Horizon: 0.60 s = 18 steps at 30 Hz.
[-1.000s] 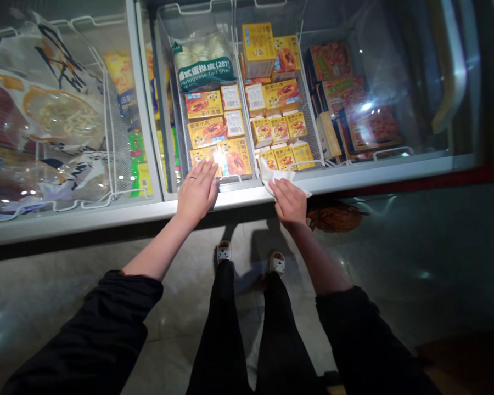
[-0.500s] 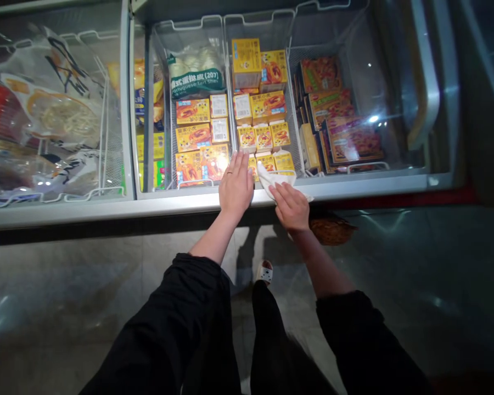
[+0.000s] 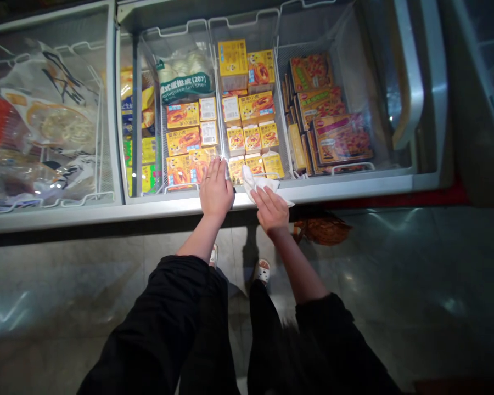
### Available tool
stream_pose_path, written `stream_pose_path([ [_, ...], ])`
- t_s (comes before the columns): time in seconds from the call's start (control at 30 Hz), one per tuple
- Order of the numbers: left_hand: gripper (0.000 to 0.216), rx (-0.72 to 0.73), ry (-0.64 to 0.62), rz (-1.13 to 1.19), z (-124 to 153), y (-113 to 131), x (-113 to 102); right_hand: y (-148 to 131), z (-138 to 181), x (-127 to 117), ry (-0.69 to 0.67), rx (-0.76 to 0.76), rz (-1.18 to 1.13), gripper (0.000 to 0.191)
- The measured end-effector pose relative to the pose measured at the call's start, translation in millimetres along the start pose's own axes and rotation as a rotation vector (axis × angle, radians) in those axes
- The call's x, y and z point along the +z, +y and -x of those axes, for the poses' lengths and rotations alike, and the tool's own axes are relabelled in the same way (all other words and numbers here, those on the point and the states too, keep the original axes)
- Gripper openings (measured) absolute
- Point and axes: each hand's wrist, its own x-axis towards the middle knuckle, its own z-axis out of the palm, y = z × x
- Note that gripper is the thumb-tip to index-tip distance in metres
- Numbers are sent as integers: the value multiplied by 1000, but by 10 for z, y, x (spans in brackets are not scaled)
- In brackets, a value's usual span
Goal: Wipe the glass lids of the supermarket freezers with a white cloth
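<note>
The right hand (image 3: 271, 208) presses a crumpled white cloth (image 3: 257, 184) against the front rim of a chest freezer (image 3: 354, 189), its fingers curled down over the cloth so that most of the cloth sticks out beyond the fingertips, toward the glass. The left hand (image 3: 215, 189) lies just beside it, to its left, flat and open with the fingers close together and stretched forward; the palm rests on the same front rim and the fingertips reach onto the sliding glass lid (image 3: 181, 109). A ring shows on one finger of that hand. The two hands are close together but not touching.

Under the glass, straight ahead of the hands, wire baskets hold rows of yellow boxes (image 3: 253, 137), and a bag of tart shells (image 3: 183, 77) lies at the far edge. Toward the freezer's right end stand flat red-and-yellow boxes (image 3: 341, 140). To the left, under a second lid, lie large printed bags (image 3: 53, 115). Below the front edge is a glossy tiled floor (image 3: 66, 285).
</note>
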Motion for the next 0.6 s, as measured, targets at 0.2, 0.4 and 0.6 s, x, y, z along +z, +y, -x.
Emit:
stream_pose_path([
  [0.2,63,216,-124,14,-6,14,-41,957,141,-440,323,261,95,57],
  [0.4,60,291,-194,-14,-50,53,-74,699,38,-438,299,416,26,56],
  [0.6,61,295,-260,-59,-43,293,-80,754,13,-645,31,-23,20,56],
])
